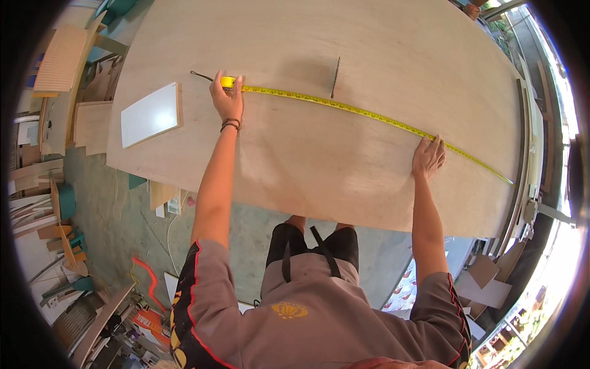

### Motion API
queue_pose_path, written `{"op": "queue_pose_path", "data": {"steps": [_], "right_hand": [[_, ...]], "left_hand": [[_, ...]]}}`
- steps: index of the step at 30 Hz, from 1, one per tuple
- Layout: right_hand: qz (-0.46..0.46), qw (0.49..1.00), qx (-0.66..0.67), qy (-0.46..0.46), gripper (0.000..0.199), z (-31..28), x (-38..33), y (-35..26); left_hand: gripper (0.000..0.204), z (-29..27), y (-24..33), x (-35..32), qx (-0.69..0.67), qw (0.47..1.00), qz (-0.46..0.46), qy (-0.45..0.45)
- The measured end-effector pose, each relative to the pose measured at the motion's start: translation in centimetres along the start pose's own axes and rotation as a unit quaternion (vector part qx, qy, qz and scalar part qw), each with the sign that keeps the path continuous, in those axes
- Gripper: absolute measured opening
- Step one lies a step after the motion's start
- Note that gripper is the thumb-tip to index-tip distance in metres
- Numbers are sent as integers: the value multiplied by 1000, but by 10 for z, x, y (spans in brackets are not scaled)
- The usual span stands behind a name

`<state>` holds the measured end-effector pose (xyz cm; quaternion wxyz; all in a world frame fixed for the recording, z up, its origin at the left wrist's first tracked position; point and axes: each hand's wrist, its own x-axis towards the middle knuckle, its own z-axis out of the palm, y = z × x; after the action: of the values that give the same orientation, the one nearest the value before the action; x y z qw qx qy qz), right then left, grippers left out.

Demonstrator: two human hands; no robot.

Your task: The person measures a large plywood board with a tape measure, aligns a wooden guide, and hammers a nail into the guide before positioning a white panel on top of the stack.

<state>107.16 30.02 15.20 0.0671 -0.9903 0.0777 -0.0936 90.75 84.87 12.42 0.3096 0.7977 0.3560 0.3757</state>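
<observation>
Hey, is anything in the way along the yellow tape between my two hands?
Nothing visible crosses the yellow tape between your left hand and right hand. The nearest thing is a thin, dark, blade-like strip just past the tape's far edge, close to it but not across it.

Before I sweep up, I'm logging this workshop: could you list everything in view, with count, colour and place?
Plywood sheet: 1, tan, upper centre
Tape measure: 1, yellow, drawn out across the plywood sheet
Cord: 1, dark, at the tape measure's case
Rectangular panel: 1, white-faced, left on the plywood sheet
Serrated strip: 1, dark, upper middle of the plywood sheet
Wood offcuts: many, too cluttered to count, mostly brown, left edge
Floor: 1, grey-green, lower left
Shirt: 1, grey, lower centre
Shorts: 1 pair, black, above the shirt
Bracelet: strands unclear, dark, left wrist
Left hand: 1, bare, holding the case
Right hand: 1, bare, touching the blade
</observation>
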Motion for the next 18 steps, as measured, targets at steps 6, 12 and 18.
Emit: {"op": "queue_pose_path", "data": {"steps": [6,12,18], "right_hand": [[24,1000,3,-15,64,2,3,0],[26,999,-19,-9,64,6,11,5],[14,998,-58,-3,62,20,15,25]], "left_hand": [[67,3,14,-4,34,999,42,-10],[71,-7,23,-1,64,994,55,-75],[69,-53,-34,17,232,966,100,-63]]}}
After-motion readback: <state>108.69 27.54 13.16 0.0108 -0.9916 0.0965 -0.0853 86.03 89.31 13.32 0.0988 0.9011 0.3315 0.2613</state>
